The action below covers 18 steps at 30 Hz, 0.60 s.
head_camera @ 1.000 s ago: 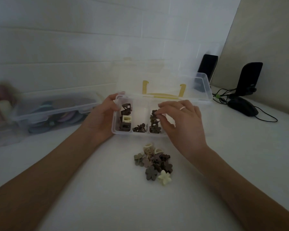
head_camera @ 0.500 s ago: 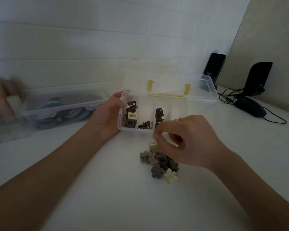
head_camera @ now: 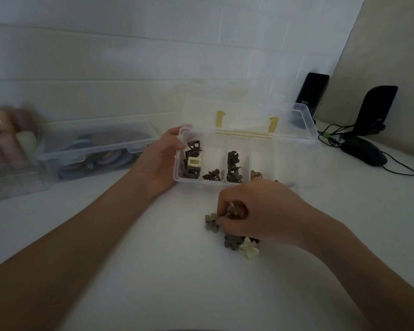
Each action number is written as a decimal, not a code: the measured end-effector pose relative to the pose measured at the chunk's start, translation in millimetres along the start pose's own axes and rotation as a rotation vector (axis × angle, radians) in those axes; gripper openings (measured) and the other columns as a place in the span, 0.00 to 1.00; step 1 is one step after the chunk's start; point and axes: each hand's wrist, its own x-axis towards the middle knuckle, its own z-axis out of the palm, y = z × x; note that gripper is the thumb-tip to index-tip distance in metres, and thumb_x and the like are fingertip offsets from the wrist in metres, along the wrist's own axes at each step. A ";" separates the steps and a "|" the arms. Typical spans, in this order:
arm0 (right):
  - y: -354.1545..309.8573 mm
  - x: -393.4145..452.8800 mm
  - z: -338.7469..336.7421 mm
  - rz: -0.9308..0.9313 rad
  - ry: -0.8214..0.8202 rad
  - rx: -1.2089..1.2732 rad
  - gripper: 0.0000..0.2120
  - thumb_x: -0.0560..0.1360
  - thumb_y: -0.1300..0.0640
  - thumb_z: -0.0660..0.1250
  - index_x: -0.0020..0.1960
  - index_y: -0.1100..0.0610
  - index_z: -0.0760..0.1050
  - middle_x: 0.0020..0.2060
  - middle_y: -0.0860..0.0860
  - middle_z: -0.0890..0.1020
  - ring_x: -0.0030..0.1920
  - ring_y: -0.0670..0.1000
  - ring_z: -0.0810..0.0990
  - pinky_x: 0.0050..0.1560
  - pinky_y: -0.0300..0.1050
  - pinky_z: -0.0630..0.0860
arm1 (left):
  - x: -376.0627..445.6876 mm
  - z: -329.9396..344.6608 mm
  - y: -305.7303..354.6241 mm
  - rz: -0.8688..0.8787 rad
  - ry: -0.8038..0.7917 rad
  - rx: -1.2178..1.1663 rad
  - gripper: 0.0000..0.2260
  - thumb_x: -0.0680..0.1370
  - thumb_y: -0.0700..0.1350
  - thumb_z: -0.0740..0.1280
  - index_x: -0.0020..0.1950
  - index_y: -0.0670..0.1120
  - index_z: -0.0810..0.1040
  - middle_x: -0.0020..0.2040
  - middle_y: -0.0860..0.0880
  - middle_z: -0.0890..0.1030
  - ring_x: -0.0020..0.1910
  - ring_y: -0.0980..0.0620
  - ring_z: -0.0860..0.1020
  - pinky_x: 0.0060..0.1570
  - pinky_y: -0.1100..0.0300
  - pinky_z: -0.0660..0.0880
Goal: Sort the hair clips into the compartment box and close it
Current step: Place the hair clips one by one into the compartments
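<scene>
Pinching a hair clip [head_camera: 231, 209] from the pile [head_camera: 234, 240] on the surface [head_camera: 153, 271] with right hand [head_camera: 261, 211] grip closed; left hand [head_camera: 160, 161] grip curled around compartment box [head_camera: 285, 163], lid open.

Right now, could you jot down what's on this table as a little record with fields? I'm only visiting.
Box: clear plastic compartment box, lid open
Left hand: holds the box's left end
Right hand: fingers curled down into the loose pile of flower-shaped hair clips, pinching one
Leftmost compartment: dark brown and cream rectangular claw clips
Next compartments: dark flower clips
Behind: black computer mouse
</scene>
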 end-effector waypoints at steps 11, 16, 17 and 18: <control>21.7 8.5 -1.0 0.093 0.786 0.200 0.04 0.74 0.52 0.66 0.48 0.48 0.78 0.39 0.40 0.76 0.38 0.42 0.74 0.34 0.38 0.71 | 0.6 -2.0 -0.1 -0.004 -0.011 0.016 0.18 0.64 0.35 0.60 0.51 0.48 0.77 0.47 0.47 0.79 0.45 0.47 0.78 0.43 0.55 0.78; 28.2 16.9 6.3 0.102 0.918 0.107 0.03 0.74 0.57 0.68 0.45 0.52 0.75 0.40 0.43 0.78 0.40 0.43 0.74 0.33 0.32 0.66 | 0.3 -0.2 -0.1 -0.008 0.006 0.012 0.18 0.63 0.35 0.60 0.49 0.48 0.78 0.45 0.47 0.80 0.42 0.48 0.79 0.40 0.57 0.79; 29.6 20.6 10.1 0.100 0.901 0.042 0.03 0.73 0.58 0.69 0.44 0.52 0.75 0.40 0.44 0.79 0.41 0.44 0.74 0.33 0.32 0.67 | 0.3 0.4 -0.1 -0.007 0.010 0.010 0.18 0.63 0.35 0.60 0.49 0.48 0.78 0.44 0.48 0.80 0.42 0.49 0.79 0.39 0.58 0.79; 32.2 24.7 14.3 0.091 0.870 -0.024 0.03 0.73 0.59 0.70 0.43 0.53 0.76 0.41 0.45 0.80 0.43 0.47 0.75 0.36 0.36 0.69 | 0.4 0.8 -0.2 -0.006 0.011 0.008 0.18 0.63 0.35 0.60 0.49 0.48 0.78 0.44 0.48 0.80 0.42 0.49 0.79 0.39 0.58 0.79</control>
